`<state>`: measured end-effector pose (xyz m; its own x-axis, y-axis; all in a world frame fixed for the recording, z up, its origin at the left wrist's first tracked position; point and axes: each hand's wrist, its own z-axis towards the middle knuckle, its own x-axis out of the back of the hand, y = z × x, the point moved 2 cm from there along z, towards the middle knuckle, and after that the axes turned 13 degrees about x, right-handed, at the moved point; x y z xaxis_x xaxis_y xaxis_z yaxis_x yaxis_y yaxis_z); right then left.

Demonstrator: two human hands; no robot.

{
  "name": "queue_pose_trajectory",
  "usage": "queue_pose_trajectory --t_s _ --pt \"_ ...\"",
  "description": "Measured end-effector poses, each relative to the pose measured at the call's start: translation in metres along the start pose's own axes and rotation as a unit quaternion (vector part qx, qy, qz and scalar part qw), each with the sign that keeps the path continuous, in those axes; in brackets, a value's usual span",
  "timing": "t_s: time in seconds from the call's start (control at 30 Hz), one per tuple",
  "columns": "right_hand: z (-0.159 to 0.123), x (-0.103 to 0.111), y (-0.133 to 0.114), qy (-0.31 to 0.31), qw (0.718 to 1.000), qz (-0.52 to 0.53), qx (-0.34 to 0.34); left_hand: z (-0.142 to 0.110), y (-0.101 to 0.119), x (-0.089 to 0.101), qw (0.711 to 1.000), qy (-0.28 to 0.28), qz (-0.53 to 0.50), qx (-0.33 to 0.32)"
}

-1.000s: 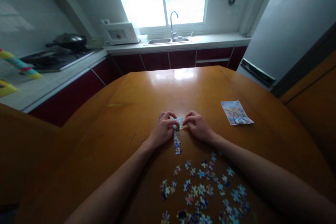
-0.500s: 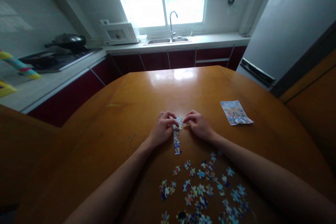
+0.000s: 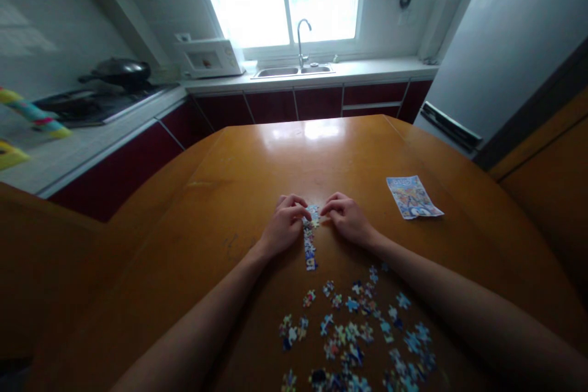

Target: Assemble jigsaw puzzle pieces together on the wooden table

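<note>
A narrow strip of joined jigsaw pieces (image 3: 310,245) lies on the wooden table, wider at its far end. My left hand (image 3: 287,223) rests along its left side, with bent fingers and thumb on the pale far pieces, covering part of them. Close by the strip's right edge is my right hand (image 3: 346,218), its fingers curled and the tips drawn together. Whether a small piece sits in those tips is hidden. Loose jigsaw pieces (image 3: 351,304) are scattered nearer to me, between my forearms.
A crumpled printed picture sheet (image 3: 414,197) lies to the right on the table (image 3: 303,162). Beyond are a counter with a sink (image 3: 278,72), a microwave (image 3: 211,58) and a stove with a black wok (image 3: 120,71). A fridge (image 3: 500,43) stands at the right.
The left thumb has shifted very slightly on the strip's far end. Otherwise both hands and the pieces stay where they were.
</note>
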<state>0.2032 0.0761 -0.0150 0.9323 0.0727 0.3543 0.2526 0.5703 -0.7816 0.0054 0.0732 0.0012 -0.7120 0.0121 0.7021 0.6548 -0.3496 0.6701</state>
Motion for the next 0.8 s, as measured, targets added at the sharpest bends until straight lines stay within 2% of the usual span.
queue_pose_trajectory --t_s 0.2,0.37,0.57,0.8 --pt "-0.001 -0.001 -0.002 -0.013 1.0 -0.008 0.009 -0.001 0.001 0.001 1.0 -0.02 0.006 -0.023" --pt "-0.004 -0.003 -0.006 -0.06 0.997 -0.026 0.047 0.0 -0.001 0.0 0.999 -0.029 0.019 -0.037" --pt "-0.006 -0.004 -0.014 -0.116 0.986 -0.096 0.069 -0.001 -0.001 0.0 0.998 -0.033 0.025 -0.042" --pt "-0.006 -0.003 -0.019 -0.13 0.981 -0.121 0.075 -0.001 0.0 0.0 0.998 -0.033 0.029 -0.041"
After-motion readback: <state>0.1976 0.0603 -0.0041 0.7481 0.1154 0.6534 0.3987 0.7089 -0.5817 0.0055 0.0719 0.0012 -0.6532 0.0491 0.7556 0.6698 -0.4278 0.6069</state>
